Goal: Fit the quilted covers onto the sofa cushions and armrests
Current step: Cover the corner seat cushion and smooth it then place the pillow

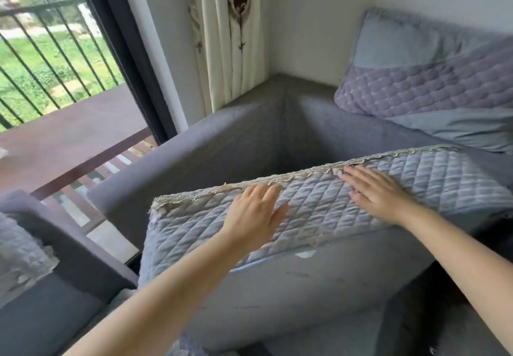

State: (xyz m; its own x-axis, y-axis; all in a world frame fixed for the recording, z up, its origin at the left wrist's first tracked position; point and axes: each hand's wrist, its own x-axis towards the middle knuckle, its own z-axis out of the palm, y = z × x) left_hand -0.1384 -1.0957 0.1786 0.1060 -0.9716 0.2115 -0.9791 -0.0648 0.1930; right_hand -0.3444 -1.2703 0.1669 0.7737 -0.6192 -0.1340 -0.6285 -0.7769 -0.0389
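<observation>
A large grey seat cushion (305, 278) stands tilted on its edge in front of me, its upper side wrapped in a pale blue quilted cover (319, 203) with a frayed lace trim along the top edge. My left hand (254, 214) lies flat on the quilted cover, fingers spread. Further right, my right hand (374, 189) rests flat on it too, fingertips touching the lace edge. Behind the cushion is the bare grey sofa, with its left armrest (194, 144) and open seat well. A back cushion (433, 86) with a purple quilted cover leans against the wall at the right.
A second grey sofa's armrest (63, 239) with another quilted cover (19, 250) draped over it is at the lower left. A patterned curtain (230, 36) hangs in the corner. A glass door with a dark frame (125, 50) opens onto a railed balcony at the left.
</observation>
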